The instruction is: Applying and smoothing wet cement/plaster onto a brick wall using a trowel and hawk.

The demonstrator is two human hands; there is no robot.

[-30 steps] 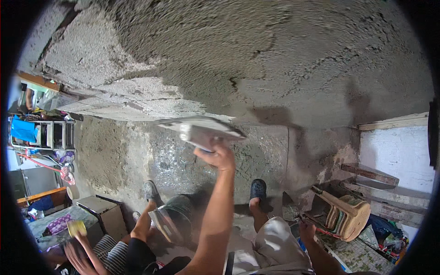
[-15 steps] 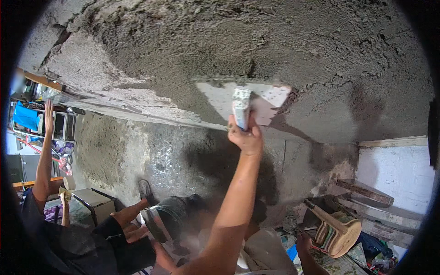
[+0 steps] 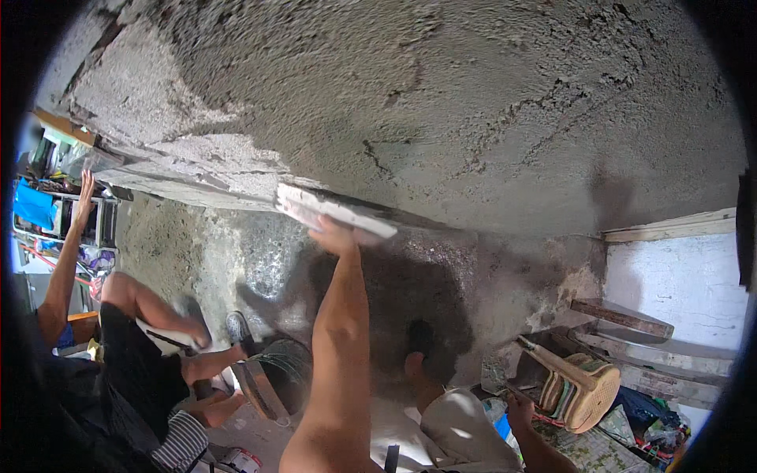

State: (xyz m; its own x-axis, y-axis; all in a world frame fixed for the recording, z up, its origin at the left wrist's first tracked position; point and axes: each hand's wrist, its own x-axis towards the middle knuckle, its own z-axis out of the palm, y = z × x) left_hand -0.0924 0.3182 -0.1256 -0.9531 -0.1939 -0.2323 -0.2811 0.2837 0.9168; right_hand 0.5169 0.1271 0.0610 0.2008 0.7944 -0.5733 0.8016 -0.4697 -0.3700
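My left hand grips a white plastering float, seen nearly edge-on and slightly blurred. The float is by the lower left edge of a broad surface coated in wet grey mortar; I cannot tell whether it touches. Cracks and rough ridges run through the mortar, and a paler patch shows at its left. Low on the right, my right hand has its fingers closed near a greyish flat shape. What it holds is not clear.
At left, another person's raised arm reaches toward a metal frame; bare legs and black shorts show below. A dark bucket stands near a sandal. Stacked stools and planks lie at right.
My left hand has moved the float left and off the mid-surface, turning it from face-on to edge-on. At left, the other person's legs have shifted.
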